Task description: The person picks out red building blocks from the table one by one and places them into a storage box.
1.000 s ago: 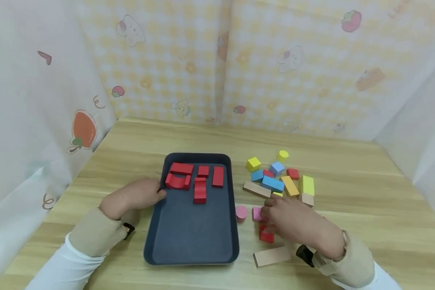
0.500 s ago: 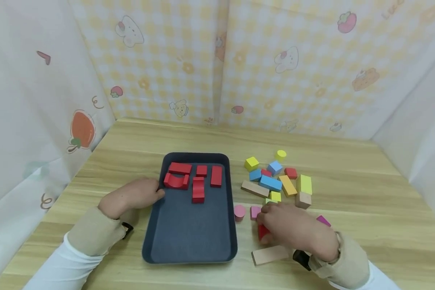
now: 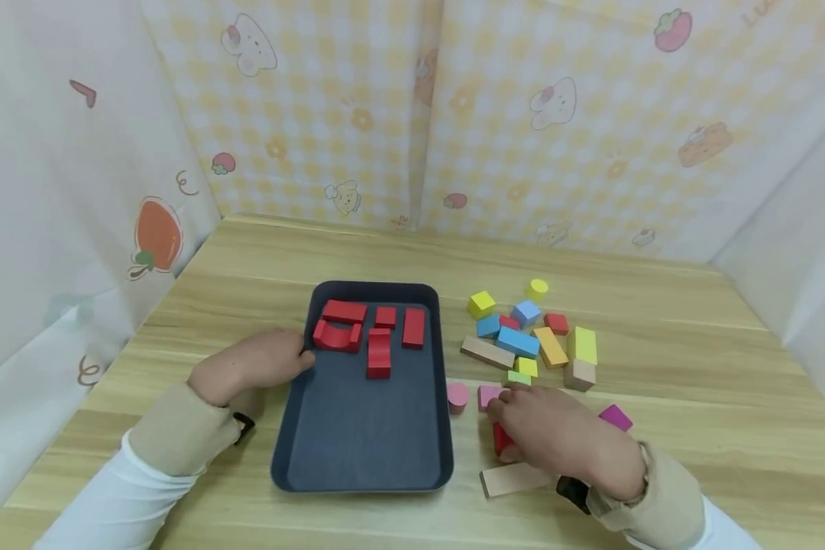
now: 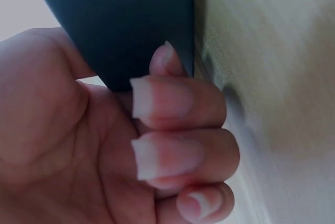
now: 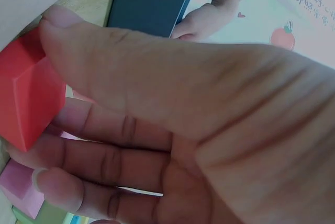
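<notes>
My left hand grips the left wall of a dark blue-grey tray, thumb over the rim. In the left wrist view the other fingers curl outside the tray wall. Inside the tray's far half lie several red blocks, among them an arch-cut block and a curved one. Right of the tray, my right hand pinches a red block between thumb and fingers, low over the table. A pink block sits just beyond the fingertips, and a plain wooden block lies nearer me.
Several coloured blocks cluster beyond the right hand, including a blue bar, an orange one and a red one. A pink cylinder stands beside the tray. Right of the hand lies a magenta block. Patterned curtains enclose the table.
My right hand has moved slightly down and closed its thumb and fingers on the red block, uncovering the green, yellow and magenta blocks. The left hand stays on the tray.
</notes>
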Action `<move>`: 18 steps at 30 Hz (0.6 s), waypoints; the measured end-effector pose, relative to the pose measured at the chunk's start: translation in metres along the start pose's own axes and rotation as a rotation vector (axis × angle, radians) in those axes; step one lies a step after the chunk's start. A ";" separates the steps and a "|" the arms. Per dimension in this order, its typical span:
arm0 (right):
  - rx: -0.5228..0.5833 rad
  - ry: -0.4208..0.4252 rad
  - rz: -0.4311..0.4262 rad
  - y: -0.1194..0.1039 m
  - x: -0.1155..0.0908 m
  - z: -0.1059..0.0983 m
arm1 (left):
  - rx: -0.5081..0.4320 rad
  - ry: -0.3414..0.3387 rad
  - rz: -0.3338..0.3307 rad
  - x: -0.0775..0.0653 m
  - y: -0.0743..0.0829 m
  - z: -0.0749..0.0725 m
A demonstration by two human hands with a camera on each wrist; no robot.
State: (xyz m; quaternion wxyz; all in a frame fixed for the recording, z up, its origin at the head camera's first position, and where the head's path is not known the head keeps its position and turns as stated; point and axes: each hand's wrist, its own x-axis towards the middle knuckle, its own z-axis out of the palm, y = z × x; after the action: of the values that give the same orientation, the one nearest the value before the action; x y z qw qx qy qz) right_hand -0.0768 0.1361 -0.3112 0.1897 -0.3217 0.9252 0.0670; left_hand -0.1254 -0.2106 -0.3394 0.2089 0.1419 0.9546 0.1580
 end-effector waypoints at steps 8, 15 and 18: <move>0.003 -0.010 0.016 0.000 0.000 -0.002 | -0.013 0.005 0.016 0.000 -0.001 0.001; -0.018 -0.014 0.020 0.000 0.000 -0.002 | -0.008 0.008 0.005 -0.001 0.001 0.000; -0.020 -0.011 0.013 0.000 -0.001 -0.002 | -0.005 0.013 0.011 -0.001 0.000 0.000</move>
State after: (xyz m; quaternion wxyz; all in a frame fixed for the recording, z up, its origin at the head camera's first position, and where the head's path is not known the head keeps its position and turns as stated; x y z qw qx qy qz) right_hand -0.0767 0.1362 -0.3093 0.1909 -0.3173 0.9255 0.0794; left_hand -0.1246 -0.2106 -0.3387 0.2019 0.1456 0.9548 0.1625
